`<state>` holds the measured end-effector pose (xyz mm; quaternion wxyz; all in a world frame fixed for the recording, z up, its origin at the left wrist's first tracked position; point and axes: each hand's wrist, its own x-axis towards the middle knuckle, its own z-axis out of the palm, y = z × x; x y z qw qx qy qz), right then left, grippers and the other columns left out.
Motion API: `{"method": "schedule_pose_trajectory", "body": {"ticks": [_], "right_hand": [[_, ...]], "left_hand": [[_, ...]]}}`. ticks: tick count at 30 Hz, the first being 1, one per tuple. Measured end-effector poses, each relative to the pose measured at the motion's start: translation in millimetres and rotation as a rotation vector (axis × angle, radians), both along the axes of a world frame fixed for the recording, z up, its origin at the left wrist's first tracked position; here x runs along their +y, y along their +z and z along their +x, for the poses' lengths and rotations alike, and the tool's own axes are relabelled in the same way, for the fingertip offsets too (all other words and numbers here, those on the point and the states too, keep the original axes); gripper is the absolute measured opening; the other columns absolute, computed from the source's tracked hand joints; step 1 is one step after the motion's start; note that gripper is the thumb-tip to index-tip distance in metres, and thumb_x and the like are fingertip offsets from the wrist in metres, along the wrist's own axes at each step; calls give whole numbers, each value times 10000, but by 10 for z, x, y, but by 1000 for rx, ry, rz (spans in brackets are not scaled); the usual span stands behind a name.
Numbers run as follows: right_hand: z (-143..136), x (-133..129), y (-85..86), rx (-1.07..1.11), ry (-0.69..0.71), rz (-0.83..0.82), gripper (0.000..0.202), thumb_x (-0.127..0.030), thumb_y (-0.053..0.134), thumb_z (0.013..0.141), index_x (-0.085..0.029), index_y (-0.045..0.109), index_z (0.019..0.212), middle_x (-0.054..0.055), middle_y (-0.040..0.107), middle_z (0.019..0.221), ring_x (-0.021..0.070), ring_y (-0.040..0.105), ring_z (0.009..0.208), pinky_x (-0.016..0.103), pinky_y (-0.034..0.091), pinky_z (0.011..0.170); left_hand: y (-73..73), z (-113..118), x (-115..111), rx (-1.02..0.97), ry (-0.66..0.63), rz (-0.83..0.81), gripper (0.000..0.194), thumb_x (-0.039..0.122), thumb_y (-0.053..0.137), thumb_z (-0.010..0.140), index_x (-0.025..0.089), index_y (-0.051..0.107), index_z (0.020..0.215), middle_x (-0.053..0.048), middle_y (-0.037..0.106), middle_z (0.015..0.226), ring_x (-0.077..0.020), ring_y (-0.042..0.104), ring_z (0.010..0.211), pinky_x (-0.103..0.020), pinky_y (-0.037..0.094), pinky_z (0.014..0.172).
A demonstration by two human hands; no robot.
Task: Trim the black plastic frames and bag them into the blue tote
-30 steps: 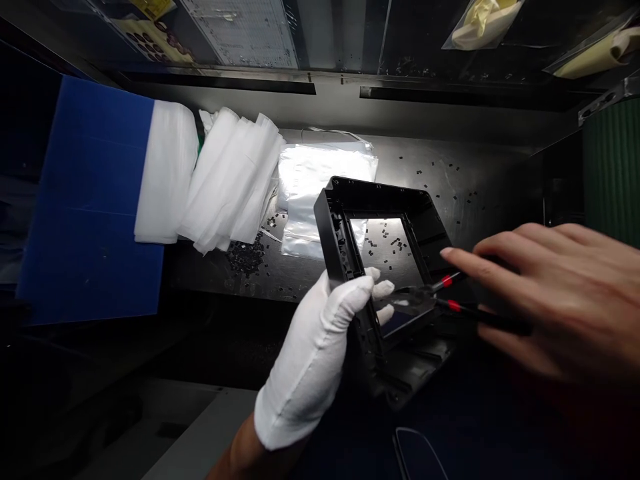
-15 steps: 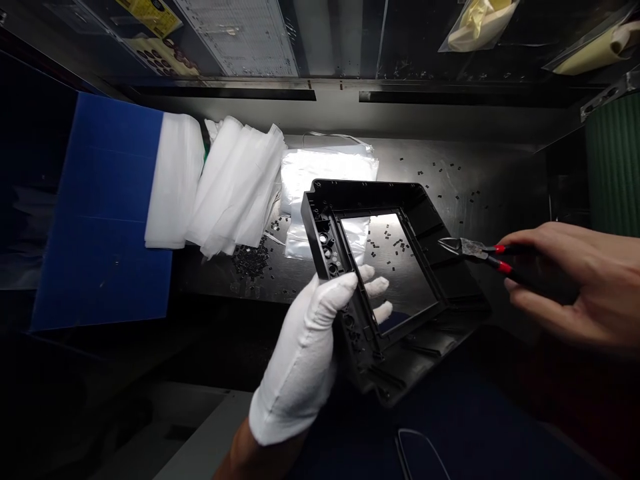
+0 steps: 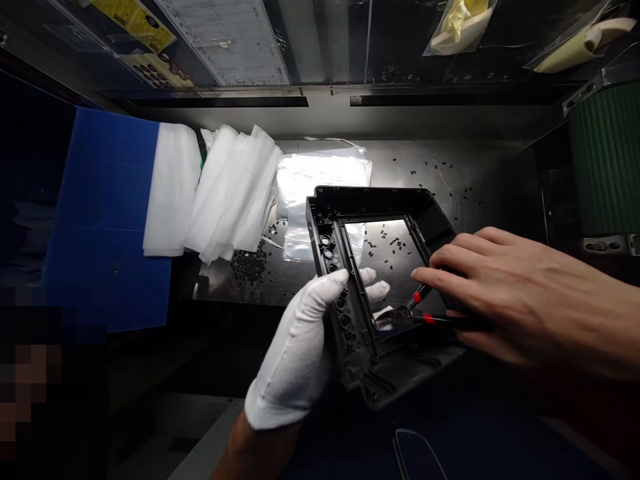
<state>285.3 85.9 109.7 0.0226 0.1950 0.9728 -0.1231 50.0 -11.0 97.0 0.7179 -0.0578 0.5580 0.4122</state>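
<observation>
My left hand (image 3: 295, 353), in a white glove, grips a black plastic frame (image 3: 355, 363) by its left side. The thumb lies on the near face, and fingertips show through the rectangular opening. Tilted above the bench, the frame has a row of round holes along its left side. My bare right hand (image 3: 505, 300) is closed around the black and red handles of a pair of side cutters (image 3: 400, 316). The cutters' jaws are at the lower left corner of the opening, close to the gloved fingers. Whether they touch the frame I cannot tell.
Small black plastic bits (image 3: 250, 267) lie heaped and scattered on the metal bench (image 3: 493, 183). Clear plastic bags (image 3: 320, 177) sit behind the frame. White foam sleeves (image 3: 237, 193) lean beside a blue box (image 3: 107, 213) at left. A green ribbed roll (image 3: 605, 160) stands at right.
My right hand has moved left with the side cutters, bringing their jaws from beyond the frame's right side into its opening. My left hand still holds the frame, slightly shifted.
</observation>
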Motion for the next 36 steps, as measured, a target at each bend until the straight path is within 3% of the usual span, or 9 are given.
{"method": "schedule_pose_trajectory", "body": {"ticks": [5, 14, 17, 21, 31, 36], "right_hand": [[-16, 8, 4, -60, 48, -66, 549, -403, 746, 794, -193, 624, 1285, 81, 653, 1007, 245, 554, 844, 393, 397, 757], [-56, -24, 48, -65, 115, 16, 292, -339, 693, 846, -172, 662, 1083, 70, 620, 893, 228, 534, 757, 369, 356, 690], [-67, -32, 40, -60, 145, 47, 293, -323, 676, 858, -157, 666, 1099, 65, 618, 859, 222, 530, 725, 361, 348, 671], [-74, -53, 28, -48, 166, 88, 297, -190, 598, 831, -140, 683, 1112, 71, 631, 831, 213, 527, 690, 350, 331, 654], [-52, 18, 10, -15, 236, 144, 382, -64, 508, 839, -88, 679, 1179, 64, 606, 774, 202, 503, 650, 339, 303, 618], [-27, 27, 3, -6, 256, 142, 432, -32, 516, 859, -79, 644, 1269, 57, 620, 804, 192, 518, 668, 341, 343, 630]], "left_hand": [[26, -8, -14, -38, -15, -28, 578, 492, 714, 859, 90, 723, 1275, -211, 755, 1232, -400, 686, 1219, -519, 540, 1091], [-2, -21, -108, 11, -70, 75, 473, 466, 696, 905, 137, 740, 1242, -166, 773, 1209, -358, 721, 1160, -466, 585, 1026], [-18, -25, -105, 32, -92, 90, 456, 476, 696, 905, 146, 748, 1215, -152, 781, 1183, -347, 732, 1133, -461, 586, 1018], [9, -20, -76, 23, -112, 34, 440, 473, 693, 907, 145, 752, 1194, -147, 800, 1104, -337, 734, 1134, -442, 585, 1013], [90, 24, 17, 63, -66, -15, 375, 411, 700, 884, 132, 760, 1128, -147, 808, 1029, -348, 746, 1107, -458, 598, 990], [122, -12, 59, 20, -121, 12, 345, 387, 702, 913, 128, 749, 1135, -143, 801, 1096, -336, 731, 1151, -442, 588, 1020]]}}
